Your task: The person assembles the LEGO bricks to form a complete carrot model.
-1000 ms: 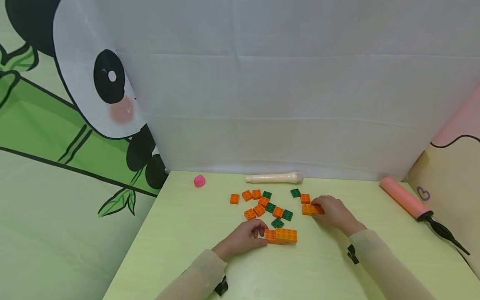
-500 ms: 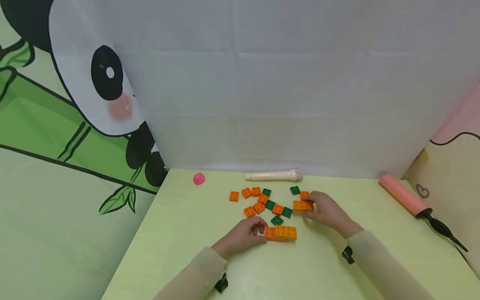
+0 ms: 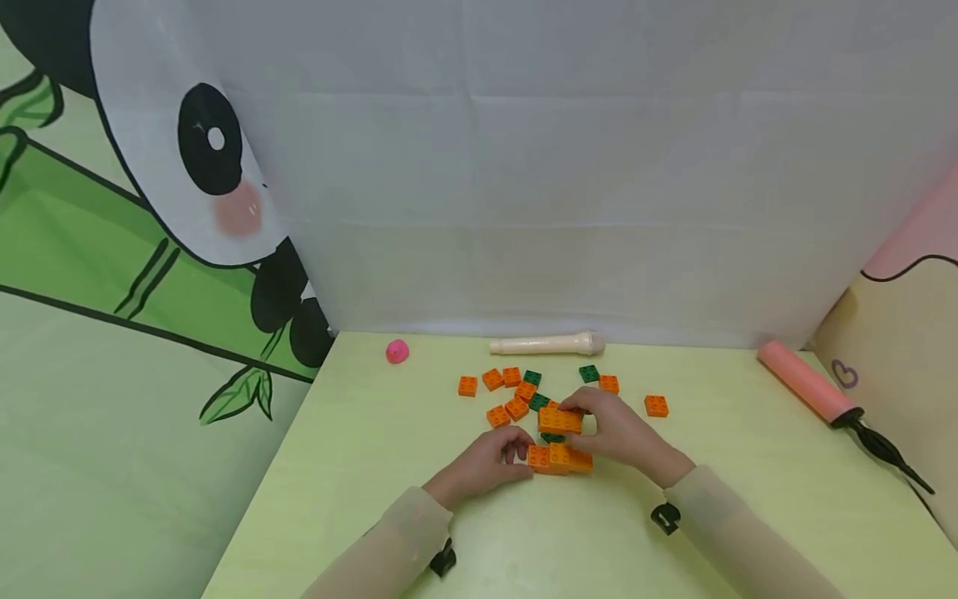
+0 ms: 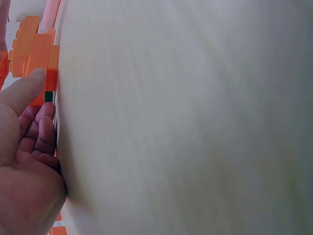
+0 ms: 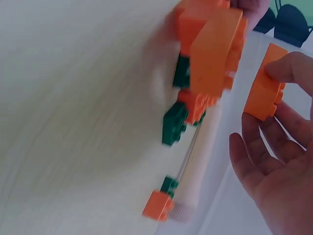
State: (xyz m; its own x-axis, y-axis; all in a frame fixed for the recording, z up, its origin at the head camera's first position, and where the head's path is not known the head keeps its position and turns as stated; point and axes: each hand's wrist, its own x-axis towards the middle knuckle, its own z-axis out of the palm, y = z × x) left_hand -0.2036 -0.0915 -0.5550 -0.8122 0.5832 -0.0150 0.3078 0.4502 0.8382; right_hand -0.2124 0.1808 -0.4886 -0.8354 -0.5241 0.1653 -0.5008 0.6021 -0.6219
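Observation:
At the near middle of the table, my left hand (image 3: 486,462) holds the left end of a low stack of orange toy building bricks (image 3: 539,457). Its thumb (image 4: 30,88) presses the stack's side in the left wrist view, with the other fingers curled. My right hand (image 3: 621,431) pinches a long orange brick (image 3: 559,420) between thumb and fingers. That brick (image 5: 265,83) is raised and apart from the stack (image 5: 212,54) in the right wrist view. In the head view it partly hides the small bricks behind it.
Loose orange bricks (image 3: 498,416) and green bricks (image 3: 589,373) lie beyond the hands. A lone orange brick (image 3: 656,406) sits to the right. At the back are a pink toy (image 3: 397,351) and a cream microphone-shaped object (image 3: 546,344); a pink pump (image 3: 808,383) lies far right.
My right hand has carried the long orange brick left and nearer, from the right-hand bricks to above the stack. A small orange brick it hid now shows. My left hand stays on the stack.

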